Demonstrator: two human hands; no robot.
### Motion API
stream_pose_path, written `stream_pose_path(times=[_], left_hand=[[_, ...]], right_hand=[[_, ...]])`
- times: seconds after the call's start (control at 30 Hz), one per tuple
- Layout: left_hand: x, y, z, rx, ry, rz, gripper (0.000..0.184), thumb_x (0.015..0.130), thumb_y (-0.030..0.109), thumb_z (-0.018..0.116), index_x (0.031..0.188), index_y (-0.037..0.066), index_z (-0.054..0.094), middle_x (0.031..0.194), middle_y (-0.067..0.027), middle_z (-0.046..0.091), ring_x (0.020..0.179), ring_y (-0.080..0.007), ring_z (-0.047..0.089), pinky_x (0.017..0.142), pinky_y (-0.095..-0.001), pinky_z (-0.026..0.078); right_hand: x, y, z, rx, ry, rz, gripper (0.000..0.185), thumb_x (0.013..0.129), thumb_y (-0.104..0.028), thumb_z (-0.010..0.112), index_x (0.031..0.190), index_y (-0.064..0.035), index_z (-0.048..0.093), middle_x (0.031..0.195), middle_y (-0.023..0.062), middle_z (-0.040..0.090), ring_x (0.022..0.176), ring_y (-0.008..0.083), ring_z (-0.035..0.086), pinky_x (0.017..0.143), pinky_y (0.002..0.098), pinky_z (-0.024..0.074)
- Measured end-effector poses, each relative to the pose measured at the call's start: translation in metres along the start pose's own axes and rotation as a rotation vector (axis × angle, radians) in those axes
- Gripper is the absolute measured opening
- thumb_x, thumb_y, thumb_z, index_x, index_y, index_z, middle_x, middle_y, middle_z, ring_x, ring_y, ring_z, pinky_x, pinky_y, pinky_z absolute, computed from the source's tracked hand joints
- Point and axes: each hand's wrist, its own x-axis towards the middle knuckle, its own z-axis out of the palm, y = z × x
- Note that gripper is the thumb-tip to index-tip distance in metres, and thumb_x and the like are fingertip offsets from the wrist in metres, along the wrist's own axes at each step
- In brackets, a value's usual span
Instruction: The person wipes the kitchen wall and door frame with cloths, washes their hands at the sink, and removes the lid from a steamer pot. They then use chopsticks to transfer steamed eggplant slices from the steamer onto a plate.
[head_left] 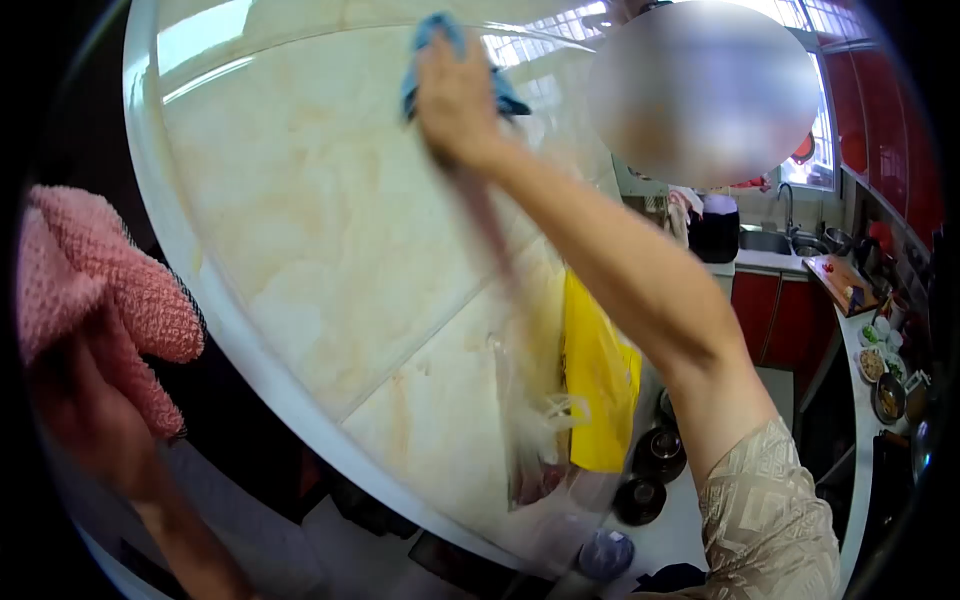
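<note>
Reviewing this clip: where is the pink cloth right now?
In the head view, the pink cloth is at the far left, in the left hand, just left of the white edge of the tiled surface.

a bright blue cloth (508, 97) sits bunched beneath the right hand (455, 105), against glossy cream tiles (320, 230), its folds poking out at the top and either side. a pink cloth (110, 265), nubbly and thick with a dark stitched edge, hangs loosely folded in the left hand (80, 400), out past the tiles' pale border.
</note>
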Motion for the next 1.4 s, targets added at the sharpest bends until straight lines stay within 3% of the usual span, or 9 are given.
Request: stream_pose_path(times=[0.23,0.4,0.57,0.77,0.87,1.0,1.17,1.3,1.4], left_hand=[[0.057,-0.014,0.049,0.363,-0.158,0.232,0.026,0.105,0.017,0.044,0.116,0.007,0.065,0.100,-0.0127,0.069,0.092,-0.0154,0.067,0.084,-0.0281,0.052],[0.108,-0.051,0.084,0.589,-0.184,0.163,0.033,0.101,0.017,0.046,0.129,0.004,0.056,0.116,-0.0167,0.065,0.107,-0.0248,0.063,0.093,-0.0313,0.047],[0.131,-0.031,0.157,0.582,-0.221,-0.017,0.045,0.098,0.017,0.044,0.139,0.002,0.048,0.130,-0.0215,0.060,0.121,-0.0321,0.058,0.100,-0.0348,0.043],[0.079,0.091,0.299,0.006,-0.403,-0.170,0.037,0.102,0.027,0.040,0.117,0.000,0.060,0.110,-0.0221,0.064,0.104,-0.0358,0.060,0.092,-0.0399,0.045],[0.036,0.126,0.347,0.381,-0.526,0.666,0.033,0.085,0.013,0.059,0.116,0.002,0.060,0.114,-0.0205,0.061,0.107,-0.0385,0.057,0.096,-0.0438,0.042],[0.095,0.062,0.253,0.545,-0.494,0.036,0.034,0.092,0.015,0.053,0.124,0.002,0.057,0.120,-0.0201,0.060,0.117,-0.0373,0.054,0.107,-0.0450,0.036],[0.113,-0.020,0.174,0.788,-0.280,0.290,0.030,0.097,0.019,0.047,0.117,0.001,0.059,0.116,-0.0219,0.061,0.112,-0.0393,0.054,0.099,-0.0443,0.039],[0.094,0.008,0.189,0.749,-0.272,0.129,0.036,0.100,0.023,0.043,0.124,0.001,0.058,0.120,-0.0243,0.061,0.112,-0.0412,0.056,0.094,-0.0442,0.045],[0.094,0.021,0.183,0.817,-0.396,-0.023,0.042,0.102,0.026,0.041,0.128,-0.003,0.056,0.124,-0.0245,0.060,0.115,-0.0418,0.056,0.099,-0.0427,0.043]], right_hand=[[0.014,-0.078,-0.057,0.552,-0.006,-0.646,0.032,0.090,-0.030,0.064,0.121,-0.0195,0.065,0.137,0.0180,0.049,0.133,0.0400,0.041,0.106,0.0546,0.0351],[0.081,0.079,-0.012,-0.148,-0.152,-0.525,0.040,0.088,-0.025,0.064,0.125,-0.0108,0.061,0.146,0.0136,0.045,0.131,0.0419,0.040,0.110,0.0517,0.0340],[0.044,0.255,0.032,0.002,-0.127,0.179,0.048,0.098,-0.033,0.043,0.136,-0.0050,0.047,0.153,0.0199,0.030,0.137,0.0442,0.028,0.112,0.0532,0.0261],[-0.037,0.191,-0.040,0.256,-0.217,0.106,0.051,0.096,-0.031,0.052,0.138,-0.0039,0.048,0.151,0.0297,0.023,0.137,0.0484,0.029,0.110,0.0562,0.0273],[-0.044,0.162,-0.061,0.409,-0.219,-0.371,0.048,0.093,-0.026,0.057,0.135,-0.0048,0.050,0.149,0.0279,0.030,0.137,0.0456,0.032,0.108,0.0562,0.0310],[-0.003,0.236,-0.019,0.319,-0.260,-0.150,0.053,0.097,-0.040,0.044,0.141,-0.0092,0.047,0.149,0.0233,0.035,0.142,0.0439,0.024,0.114,0.0578,0.0226],[0.069,0.196,0.023,0.164,-0.059,0.299,0.055,0.097,-0.035,0.042,0.144,-0.0069,0.042,0.150,0.0211,0.033,0.138,0.0449,0.027,0.110,0.0586,0.0254],[0.088,0.037,0.003,0.194,-0.209,-0.370,0.046,0.087,-0.019,0.059,0.129,-0.0029,0.057,0.141,0.0226,0.048,0.138,0.0413,0.034,0.112,0.0597,0.0245],[0.066,-0.012,-0.010,0.603,-0.030,-0.522,0.049,0.095,-0.040,0.049,0.136,-0.0136,0.054,0.148,0.0193,0.042,0.142,0.0370,0.031,0.116,0.0551,0.0219]])
